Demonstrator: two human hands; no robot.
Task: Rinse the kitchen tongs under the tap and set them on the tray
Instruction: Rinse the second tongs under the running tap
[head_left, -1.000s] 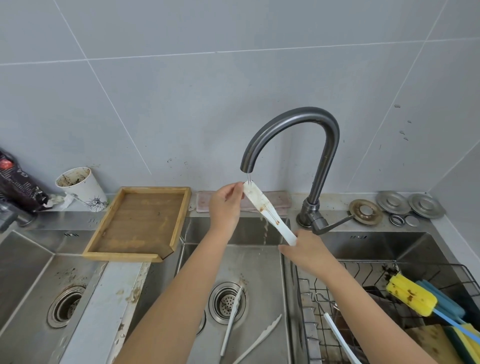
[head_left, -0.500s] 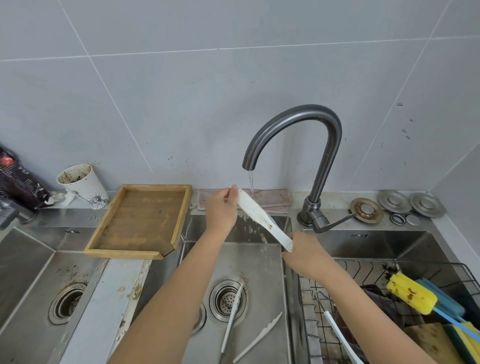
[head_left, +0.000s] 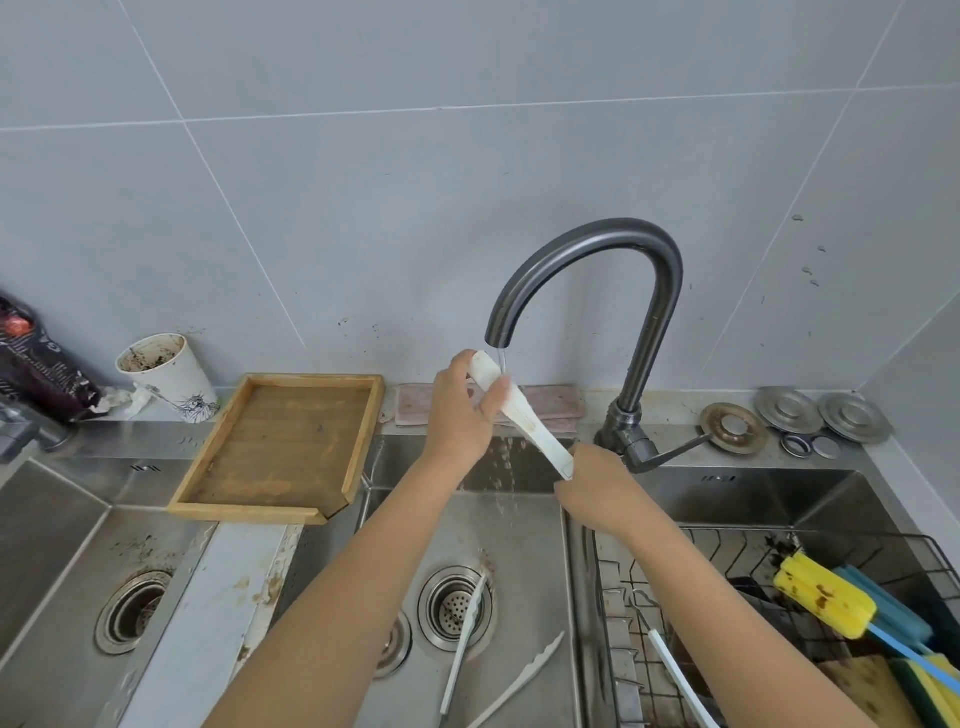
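The white tongs (head_left: 522, 415) slant across the middle sink basin, far end up under the spout of the tap (head_left: 592, 260), near end lower and to the right. A thin stream of water falls from the spout onto the upper end, and drops scatter down toward the basin below. Brown smears show along the blade.

My left hand (head_left: 460, 415) holds the upper end, thumb and fingers curled round it just below the spout. My right hand (head_left: 592, 491) holds the lower end; the tongs run into my grip there, though my fingers are turned away from me and I cannot see just how they lie.

To the left, the wooden tray (head_left: 280, 447) sits across the rim between the left and middle basins, well apart from the tongs. On the floor of the middle basin (head_left: 519, 530), near me, two more white tongs (head_left: 467, 639) lie by the drain strainer (head_left: 454, 605).

Behind the tray stands a stained paper cup (head_left: 166, 374), with a dark bag (head_left: 41, 364) further left. A pink cloth (head_left: 550, 410) lies on the ledge behind my hands. To the right of the tap, metal drain covers (head_left: 784, 410) rest on the counter. In the right basin a wire rack (head_left: 727, 571) carries a yellow sponge brush (head_left: 823, 600) and blue sponges (head_left: 883, 603).
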